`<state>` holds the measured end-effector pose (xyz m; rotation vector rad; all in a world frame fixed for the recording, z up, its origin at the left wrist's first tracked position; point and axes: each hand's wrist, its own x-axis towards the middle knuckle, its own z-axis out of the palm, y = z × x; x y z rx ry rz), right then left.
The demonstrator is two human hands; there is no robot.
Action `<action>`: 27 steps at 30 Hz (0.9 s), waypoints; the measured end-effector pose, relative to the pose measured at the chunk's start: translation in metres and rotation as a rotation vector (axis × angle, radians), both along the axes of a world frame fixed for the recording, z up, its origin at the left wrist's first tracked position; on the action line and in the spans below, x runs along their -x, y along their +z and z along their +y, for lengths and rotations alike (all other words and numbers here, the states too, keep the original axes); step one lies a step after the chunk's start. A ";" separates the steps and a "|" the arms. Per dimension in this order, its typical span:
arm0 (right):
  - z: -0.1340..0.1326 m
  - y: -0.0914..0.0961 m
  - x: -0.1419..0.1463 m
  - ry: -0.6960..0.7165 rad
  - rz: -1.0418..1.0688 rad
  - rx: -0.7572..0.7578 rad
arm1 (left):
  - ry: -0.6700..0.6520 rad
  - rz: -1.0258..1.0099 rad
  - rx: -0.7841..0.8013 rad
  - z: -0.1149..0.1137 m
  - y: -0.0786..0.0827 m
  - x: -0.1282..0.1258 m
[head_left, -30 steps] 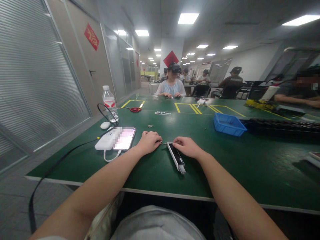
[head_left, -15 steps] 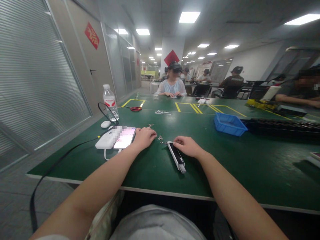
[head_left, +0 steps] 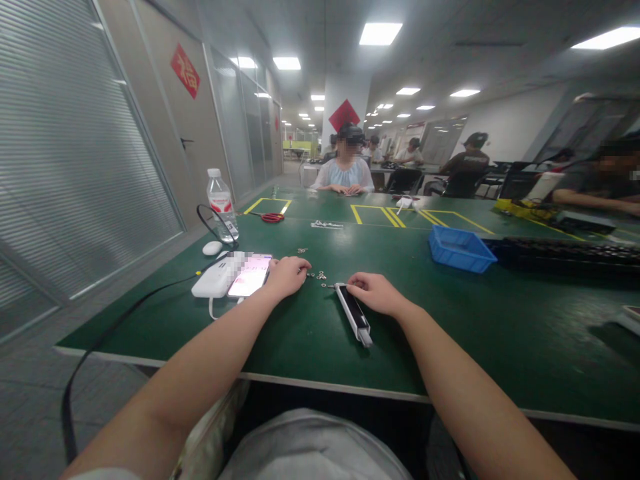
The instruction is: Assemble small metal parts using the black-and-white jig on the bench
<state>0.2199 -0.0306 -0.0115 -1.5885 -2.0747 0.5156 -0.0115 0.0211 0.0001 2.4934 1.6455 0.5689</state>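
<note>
My left hand rests on the green table beside a lit phone. Its fingers are bent together, and whatever they may pinch is too small to make out. Small metal pieces, some ring-shaped, lie just right of its fingertips. My right hand is closed at the far end of a slim white device with a black face, thumb and fingers against its edge. A thin metal tip sticks out of that end toward the pieces. The device's near end lies toward me.
A white power bank and a water bottle stand left. Farther back are red-handled scissors, more small metal pieces and a blue bin. A person sits opposite. A black strap crosses the left edge.
My left hand has drawn slightly back to the left, and small pieces now show beside its fingertips. My right hand and the slim device have stayed in place.
</note>
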 end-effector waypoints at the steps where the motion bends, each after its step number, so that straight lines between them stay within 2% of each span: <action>1: 0.000 0.000 0.000 0.001 0.002 0.002 | -0.002 -0.003 -0.003 0.000 0.000 0.000; 19: -0.001 0.002 0.000 -0.001 -0.014 0.006 | -0.070 -0.003 0.002 -0.002 -0.002 -0.001; 27: -0.002 0.002 0.001 -0.006 -0.005 0.007 | -0.079 0.018 -0.057 -0.005 -0.001 -0.003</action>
